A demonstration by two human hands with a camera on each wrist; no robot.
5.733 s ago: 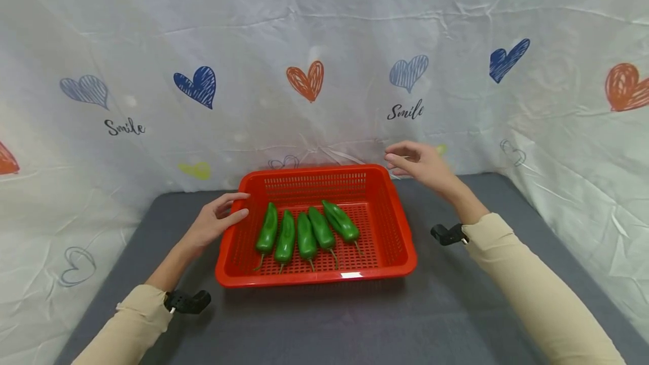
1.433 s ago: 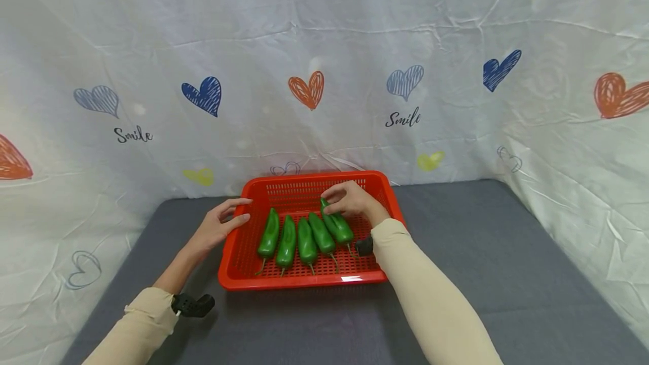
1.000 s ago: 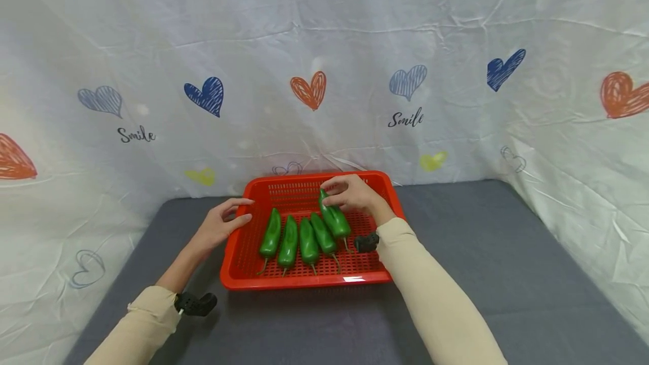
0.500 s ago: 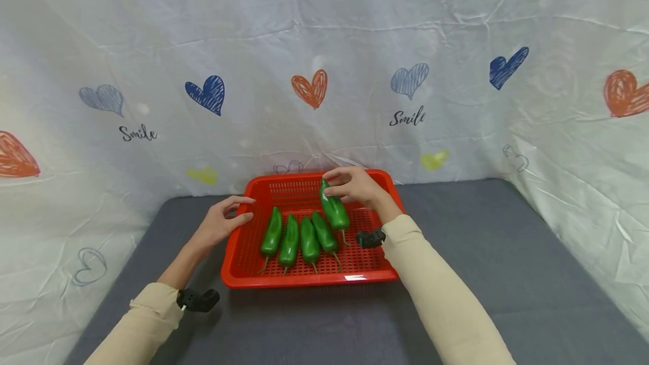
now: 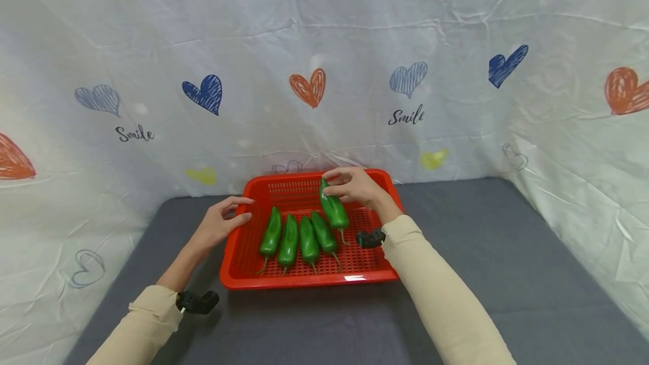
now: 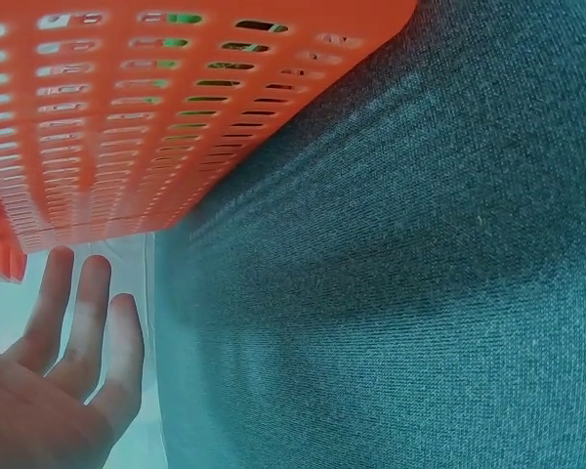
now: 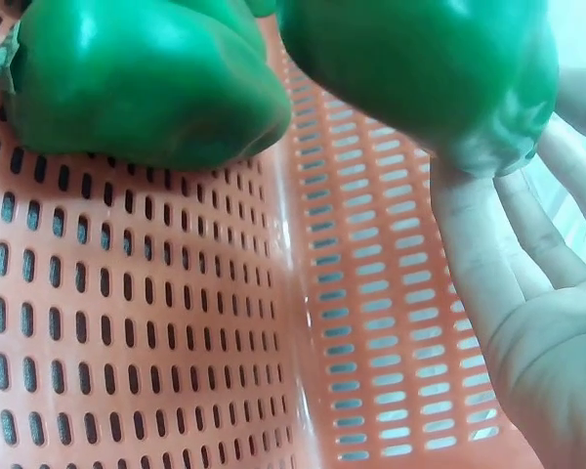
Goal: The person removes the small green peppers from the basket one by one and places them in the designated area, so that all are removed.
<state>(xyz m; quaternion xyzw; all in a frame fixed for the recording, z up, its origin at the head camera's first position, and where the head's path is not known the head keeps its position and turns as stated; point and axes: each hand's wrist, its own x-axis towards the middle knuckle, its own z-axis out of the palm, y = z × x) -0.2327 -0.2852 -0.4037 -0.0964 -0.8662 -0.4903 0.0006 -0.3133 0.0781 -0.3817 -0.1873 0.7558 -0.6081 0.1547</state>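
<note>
One green pepper [image 5: 334,211] hangs tilted, tip up, in the person's R hand [image 5: 357,189], thumb & fingers pinching nr its pointed end. Looks light, firm, prob. slick-skinned & easily bruised; a gentle tip pinch shd do, tho mid-body wd be steadier. It sits below & L of the palm, inside the red basket [image 5: 304,282], w/ 4 other peppers [image 5: 289,244] lying further L. L hand [image 5: 218,221] is at the L rim, fingers loosely spread; can't tell how firmly it touches.
</note>
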